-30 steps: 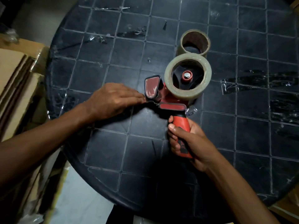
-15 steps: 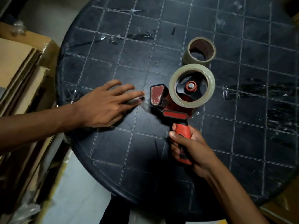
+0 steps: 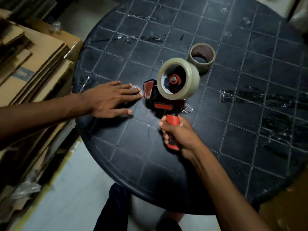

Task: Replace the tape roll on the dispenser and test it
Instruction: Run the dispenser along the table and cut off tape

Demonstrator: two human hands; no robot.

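Observation:
My right hand grips the red handle of the tape dispenser, which is tilted above the round black table. A full roll of clear tape sits on the dispenser's red hub. My left hand lies flat on the table just left of the dispenser's nose, fingers spread, pressing a clear strip of tape under the fingertips. A nearly spent tape roll, mostly brown core, rests on the table behind the dispenser.
Flattened cardboard boxes are stacked to the left of the table. Strips of clear tape stick to the tabletop at right and at the back. A crumpled bit of tape lies beside the dispenser. Pale floor shows at the bottom left.
My left hand has opened from curled fingers at the dispenser's nose to a flat palm on the table. The dispenser has tilted up, so the roll's side now shows.

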